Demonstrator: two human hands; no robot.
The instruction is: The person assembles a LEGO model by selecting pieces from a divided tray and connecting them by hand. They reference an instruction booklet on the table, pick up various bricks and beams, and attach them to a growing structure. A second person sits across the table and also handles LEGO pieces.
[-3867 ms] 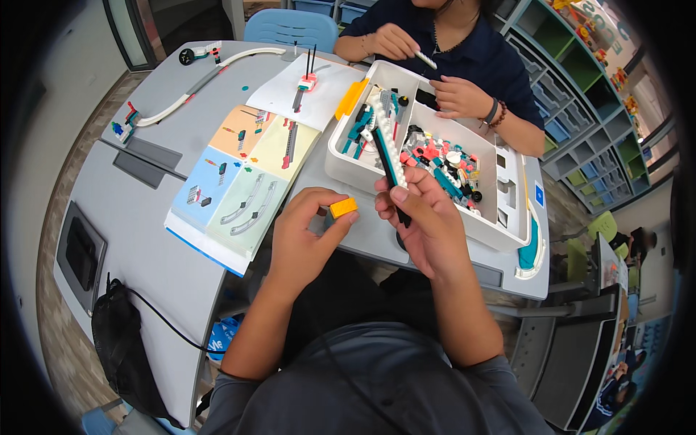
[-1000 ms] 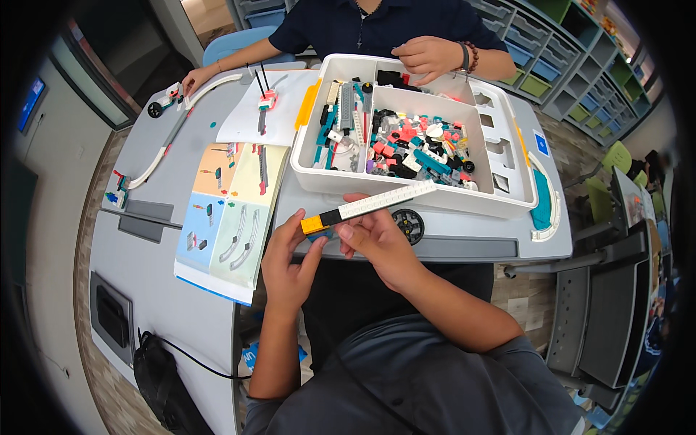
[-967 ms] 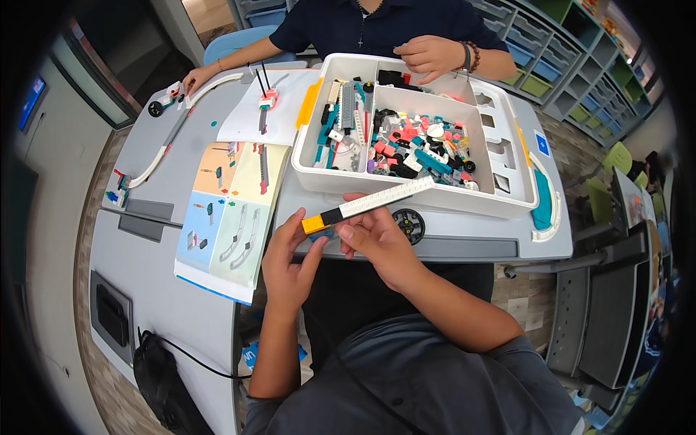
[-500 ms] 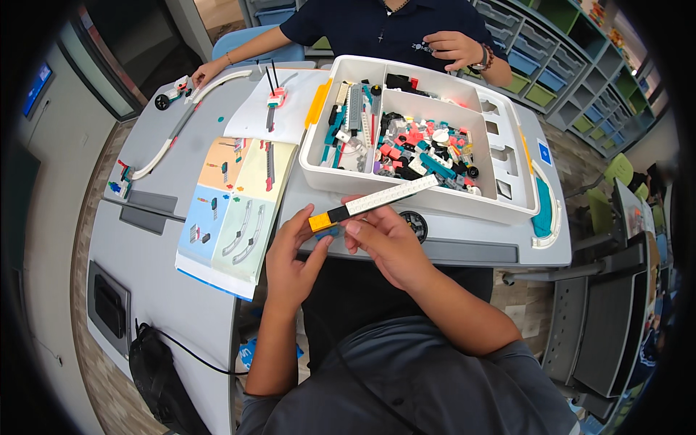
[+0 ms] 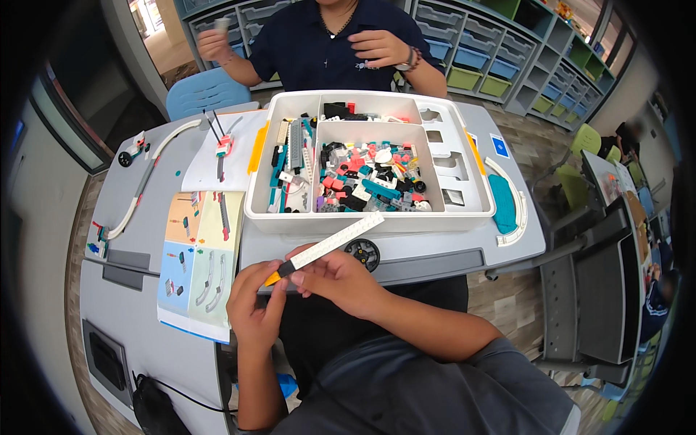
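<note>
Both my hands hold one long white building-brick beam [image 5: 337, 241] in front of the parts box. Its lower left end has a black brick [image 5: 287, 267] and a yellow-orange piece [image 5: 272, 278]. My left hand [image 5: 255, 301] pinches the yellow end between thumb and fingers. My right hand [image 5: 330, 279] grips the beam near the black brick, thumb on the near side, some fingers hidden behind it. Tilted up to the right, the beam's free end reaches toward the front wall of the white box [image 5: 370, 225]. A black wheel [image 5: 362, 254] lies on the table just right of the beam.
An open picture instruction booklet [image 5: 196, 261] lies left of the box. Curved white track pieces [image 5: 130, 210] and a small brick model [image 5: 223, 148] are on the table's left. Another teal and white piece [image 5: 503, 206] sits at right. A co-worker [image 5: 319, 58] stands across the table.
The view has shifted, so table and box appear further left. My hands still hold the beam, now tilted more steeply. The co-worker's hand at left has lifted off the table with a small pale thing.
</note>
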